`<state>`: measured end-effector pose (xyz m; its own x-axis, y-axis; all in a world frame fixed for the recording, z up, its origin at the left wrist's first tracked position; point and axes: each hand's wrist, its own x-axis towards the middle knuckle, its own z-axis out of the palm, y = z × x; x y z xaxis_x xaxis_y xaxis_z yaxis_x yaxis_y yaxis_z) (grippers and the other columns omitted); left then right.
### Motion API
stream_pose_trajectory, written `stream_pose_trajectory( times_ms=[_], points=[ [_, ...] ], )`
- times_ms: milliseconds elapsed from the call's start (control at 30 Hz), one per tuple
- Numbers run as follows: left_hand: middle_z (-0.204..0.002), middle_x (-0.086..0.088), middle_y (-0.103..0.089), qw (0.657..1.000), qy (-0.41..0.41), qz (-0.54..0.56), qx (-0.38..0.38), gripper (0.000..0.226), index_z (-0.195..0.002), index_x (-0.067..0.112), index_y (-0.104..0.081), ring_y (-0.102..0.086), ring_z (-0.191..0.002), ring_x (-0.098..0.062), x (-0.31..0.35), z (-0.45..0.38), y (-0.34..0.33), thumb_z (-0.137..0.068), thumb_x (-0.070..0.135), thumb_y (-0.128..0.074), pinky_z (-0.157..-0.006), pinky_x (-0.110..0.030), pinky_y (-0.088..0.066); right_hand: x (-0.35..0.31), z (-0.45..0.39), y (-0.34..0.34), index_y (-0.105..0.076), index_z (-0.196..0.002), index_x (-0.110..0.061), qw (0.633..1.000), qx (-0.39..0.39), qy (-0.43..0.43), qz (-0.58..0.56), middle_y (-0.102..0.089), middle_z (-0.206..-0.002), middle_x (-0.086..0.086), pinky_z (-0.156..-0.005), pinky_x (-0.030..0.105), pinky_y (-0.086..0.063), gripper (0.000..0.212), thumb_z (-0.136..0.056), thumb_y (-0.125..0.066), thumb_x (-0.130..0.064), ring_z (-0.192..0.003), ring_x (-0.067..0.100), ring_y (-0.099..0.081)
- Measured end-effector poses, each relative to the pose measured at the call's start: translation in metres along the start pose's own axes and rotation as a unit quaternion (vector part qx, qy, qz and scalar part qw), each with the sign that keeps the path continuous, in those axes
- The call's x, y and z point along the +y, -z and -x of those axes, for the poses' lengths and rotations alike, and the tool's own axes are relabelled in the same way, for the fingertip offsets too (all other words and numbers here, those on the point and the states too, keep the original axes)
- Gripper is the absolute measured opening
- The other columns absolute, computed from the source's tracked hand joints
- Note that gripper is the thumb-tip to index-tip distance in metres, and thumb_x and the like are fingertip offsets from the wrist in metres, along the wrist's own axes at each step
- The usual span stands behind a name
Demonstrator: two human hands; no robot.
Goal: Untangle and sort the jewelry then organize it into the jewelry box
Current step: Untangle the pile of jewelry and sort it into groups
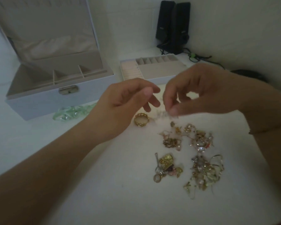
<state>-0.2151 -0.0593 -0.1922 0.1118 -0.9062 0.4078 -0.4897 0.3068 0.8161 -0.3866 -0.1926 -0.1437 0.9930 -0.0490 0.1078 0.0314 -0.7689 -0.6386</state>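
Note:
My left hand (pixel 128 99) and my right hand (pixel 199 93) are raised close together above the white table. Between their fingertips hangs a pale, blurred piece of jewelry (pixel 165 113); my right thumb and finger pinch it, and my left fingers curl beside it. A gold band ring (pixel 141 121) lies just below my left hand. Tangled gold and pearl jewelry lies in three heaps: one upper (pixel 190 138), one lower left (pixel 166 167), one lower right (pixel 204 172). The open jewelry box (pixel 58 93) stands at the back left, and its removable tray (pixel 152 69) sits behind my hands.
A pale green ribbon-like piece with beads (pixel 71 112) lies in front of the box. Two black speakers (pixel 173 25) with cables stand in the back corner. A dark object (pixel 248 74) lies behind my right wrist.

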Motion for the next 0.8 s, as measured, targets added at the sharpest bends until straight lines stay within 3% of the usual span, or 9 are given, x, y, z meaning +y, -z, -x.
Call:
stream_pose_trajectory(
  times_ms=[100, 200, 333, 467, 533, 567, 633, 733, 800],
  points=[
    [-0.089, -0.008, -0.075, 0.996, 0.025, 0.078, -0.02, 0.033, -0.107, 0.008, -0.068, -0.071, -0.078, -0.024, 0.007, 0.003, -0.01, -0.088, 0.034, -0.062, -0.068, -0.022, -0.053, 0.004, 0.001, 0.004, -0.071, -0.081, -0.014, 0.995, 0.092, -0.021, -0.038, -0.068, -0.068, -0.004, -0.053, 0.016, -0.044, 0.005, -0.079, -0.075, -0.013, -0.056, 0.001, -0.057],
    [-0.08, -0.006, -0.076, 0.994, 0.059, 0.094, 0.025, 0.023, -0.095, 0.018, -0.071, -0.073, -0.074, -0.028, 0.006, 0.005, -0.017, -0.074, 0.025, -0.077, -0.076, -0.045, -0.058, 0.002, -0.002, 0.0, -0.07, -0.081, -0.009, 0.994, 0.098, -0.014, -0.041, -0.067, -0.065, -0.005, -0.056, 0.006, -0.04, 0.006, -0.077, -0.075, -0.01, -0.054, -0.001, -0.057],
    [-0.072, -0.003, -0.07, 0.994, 0.051, 0.087, 0.042, 0.007, -0.081, 0.021, -0.073, -0.065, -0.066, -0.019, 0.003, 0.004, -0.012, -0.074, 0.018, -0.073, -0.07, -0.033, -0.054, 0.008, 0.001, 0.006, -0.068, -0.089, -0.011, 0.994, 0.067, -0.029, -0.079, -0.069, -0.07, 0.002, -0.059, 0.015, -0.047, 0.016, -0.078, -0.071, -0.021, -0.059, 0.006, -0.06],
    [-0.067, 0.0, -0.066, 0.993, 0.05, 0.09, 0.065, 0.004, -0.077, 0.021, -0.07, -0.059, -0.063, -0.014, 0.003, 0.001, -0.008, -0.076, 0.017, -0.069, -0.065, -0.024, -0.049, 0.017, 0.005, 0.008, -0.071, -0.091, -0.026, 0.989, -0.115, -0.085, 0.033, -0.062, -0.067, -0.002, -0.058, 0.012, -0.043, 0.013, -0.078, -0.074, -0.025, -0.056, 0.006, -0.053],
    [-0.063, -0.002, -0.062, 0.993, 0.056, 0.08, 0.068, 0.001, -0.078, 0.018, -0.068, -0.055, -0.06, -0.014, 0.003, 0.0, -0.008, -0.078, 0.018, -0.068, -0.062, -0.023, -0.046, 0.021, 0.003, 0.004, -0.072, -0.093, -0.032, 0.98, -0.169, -0.095, 0.05, -0.062, -0.07, 0.001, -0.064, 0.03, -0.049, 0.016, -0.078, -0.076, -0.028, -0.06, 0.019, -0.054],
    [-0.063, -0.004, -0.061, 0.994, 0.056, 0.072, 0.066, 0.003, -0.079, 0.016, -0.068, -0.054, -0.059, -0.015, 0.002, 0.0, -0.008, -0.079, 0.019, -0.067, -0.062, -0.025, -0.045, 0.023, 0.001, 0.002, -0.072, -0.092, -0.035, 0.978, -0.176, -0.095, 0.061, -0.062, -0.071, 0.001, -0.069, 0.041, -0.051, 0.016, -0.077, -0.076, -0.031, -0.062, 0.023, -0.055],
    [-0.064, -0.006, -0.06, 0.994, 0.06, 0.068, 0.063, 0.007, -0.081, 0.015, -0.068, -0.053, -0.06, -0.017, 0.002, 0.001, -0.009, -0.08, 0.022, -0.067, -0.064, -0.03, -0.045, 0.027, -0.002, -0.001, -0.072, -0.088, -0.037, 0.978, -0.168, -0.098, 0.075, -0.063, -0.073, 0.0, -0.072, 0.05, -0.05, 0.013, -0.076, -0.076, -0.033, -0.065, 0.025, -0.056],
    [-0.064, -0.003, -0.061, 0.993, 0.073, 0.058, 0.069, 0.011, -0.079, 0.015, -0.068, -0.054, -0.06, -0.016, 0.001, 0.001, -0.009, -0.079, 0.026, -0.068, -0.065, -0.03, -0.046, 0.029, -0.005, -0.005, -0.072, -0.083, -0.035, 0.98, -0.152, -0.099, 0.083, -0.065, -0.074, -0.001, -0.07, 0.048, -0.05, 0.008, -0.077, -0.076, -0.031, -0.068, 0.022, -0.058],
    [-0.063, -0.001, -0.062, 0.993, 0.075, 0.056, 0.072, 0.013, -0.08, 0.014, -0.068, -0.056, -0.059, -0.012, 0.001, 0.0, -0.009, -0.078, 0.027, -0.069, -0.064, -0.026, -0.048, 0.028, -0.004, -0.004, -0.072, -0.083, -0.034, 0.983, -0.148, -0.088, 0.068, -0.066, -0.074, -0.004, -0.067, 0.038, -0.052, 0.007, -0.078, -0.075, -0.031, -0.067, 0.02, -0.058]
  ],
)
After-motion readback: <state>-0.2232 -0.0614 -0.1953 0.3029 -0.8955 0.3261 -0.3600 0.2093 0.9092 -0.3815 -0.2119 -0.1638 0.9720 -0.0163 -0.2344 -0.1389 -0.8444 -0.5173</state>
